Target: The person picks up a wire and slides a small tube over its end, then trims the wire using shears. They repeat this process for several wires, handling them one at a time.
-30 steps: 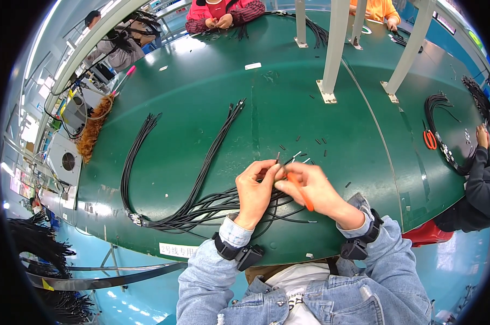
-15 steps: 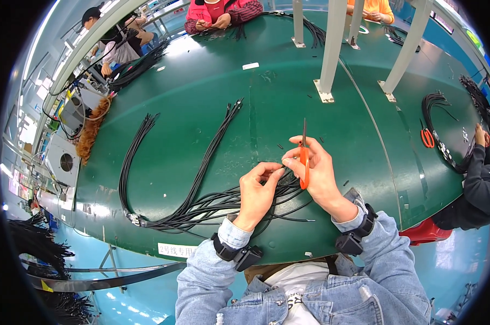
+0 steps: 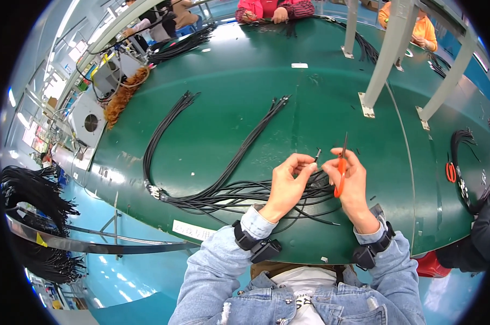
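My left hand (image 3: pixel 289 187) pinches the end of a black cable (image 3: pixel 316 156), whose tip sticks up beyond the fingers. Orange-handled scissors (image 3: pixel 340 179) are held in my right hand (image 3: pixel 354 189), blades pointing up and away from me. A small gap lies between the right fingertips and the cable end. Below both hands, loose black cables (image 3: pixel 239 190) fan out across the green table. They run left to a white-banded gathering point (image 3: pixel 155 192), from which one bundle (image 3: pixel 163 127) curves away and another (image 3: pixel 250 138) reaches toward the far side.
The green table (image 3: pixel 229 70) has small black scraps near my hands and a white label (image 3: pixel 193 230) at its near edge. Grey posts (image 3: pixel 388 65) rise at the far right. Another pair of orange scissors (image 3: pixel 450 170) lies by cables at right. Co-workers sit around the table.
My hands have drawn slightly apart, and the cable tip now shows above my left fingers. The scissors stay in my right hand. The whole view has shifted, with the table appearing farther right.
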The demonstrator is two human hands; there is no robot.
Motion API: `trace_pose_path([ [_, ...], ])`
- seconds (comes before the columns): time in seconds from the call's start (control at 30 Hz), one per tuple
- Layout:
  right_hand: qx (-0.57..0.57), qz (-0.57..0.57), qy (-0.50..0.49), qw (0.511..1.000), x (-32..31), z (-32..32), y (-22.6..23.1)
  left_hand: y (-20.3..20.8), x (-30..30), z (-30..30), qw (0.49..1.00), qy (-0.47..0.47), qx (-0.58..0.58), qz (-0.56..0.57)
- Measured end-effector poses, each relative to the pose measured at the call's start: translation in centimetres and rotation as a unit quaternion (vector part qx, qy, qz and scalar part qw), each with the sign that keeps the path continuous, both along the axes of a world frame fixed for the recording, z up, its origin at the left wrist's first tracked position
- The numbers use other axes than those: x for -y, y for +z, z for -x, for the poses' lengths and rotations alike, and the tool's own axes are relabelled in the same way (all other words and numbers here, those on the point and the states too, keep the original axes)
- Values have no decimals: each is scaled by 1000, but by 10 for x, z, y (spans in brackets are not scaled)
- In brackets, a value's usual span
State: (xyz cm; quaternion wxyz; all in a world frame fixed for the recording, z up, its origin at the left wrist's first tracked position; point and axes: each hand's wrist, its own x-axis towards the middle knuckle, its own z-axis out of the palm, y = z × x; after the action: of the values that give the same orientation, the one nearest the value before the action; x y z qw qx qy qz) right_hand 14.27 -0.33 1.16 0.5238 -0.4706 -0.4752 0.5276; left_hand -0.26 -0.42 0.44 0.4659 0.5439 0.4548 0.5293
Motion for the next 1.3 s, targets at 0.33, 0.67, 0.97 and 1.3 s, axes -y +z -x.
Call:
trace_pose_path([
  [0.33,-90,-31,1,995,-5,-9,16,0,1,2,999,-18,-26,11],
  [0.67,-91,-29,33,995,0,-6,19,-2,3,0,999,-37,-7,-8],
  [0.97,-118,-22,54,991,2,1,4,-7,2,0,997,-81,-16,14],
  [1.3,-110,-14,14,994,-2,-5,15,-3,3,-2,998,-5,-67,0],
])
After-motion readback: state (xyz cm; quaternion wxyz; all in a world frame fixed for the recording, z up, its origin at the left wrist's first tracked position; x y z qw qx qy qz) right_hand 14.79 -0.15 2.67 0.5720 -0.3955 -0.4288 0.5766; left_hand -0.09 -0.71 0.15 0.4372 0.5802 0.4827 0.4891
